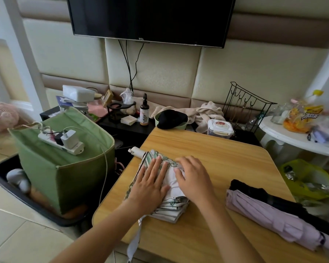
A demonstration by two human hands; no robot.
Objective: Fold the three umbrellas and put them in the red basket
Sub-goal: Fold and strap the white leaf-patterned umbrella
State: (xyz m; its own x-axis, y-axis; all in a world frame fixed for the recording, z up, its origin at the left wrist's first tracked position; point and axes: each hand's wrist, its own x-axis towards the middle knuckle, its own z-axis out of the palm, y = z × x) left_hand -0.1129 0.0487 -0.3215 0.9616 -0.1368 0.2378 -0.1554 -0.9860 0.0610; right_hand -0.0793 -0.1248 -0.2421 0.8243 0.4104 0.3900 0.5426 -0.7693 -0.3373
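Both bare forearms reach up from the bottom edge of the frame toward its centre, converging slightly. The left hand (150, 184) lies palm down just left of centre, its fingers straight, close together and pointing toward the top of the frame. The right hand (193, 177) lies just beside it, palm down, with its fingers bent and angled toward the left hand.

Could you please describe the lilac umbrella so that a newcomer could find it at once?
Start at the wooden table. Near its right edge two closed umbrellas lie side by side. The lilac umbrella is the pale, pleated one nearer the person; the black umbrella lies just behind it.
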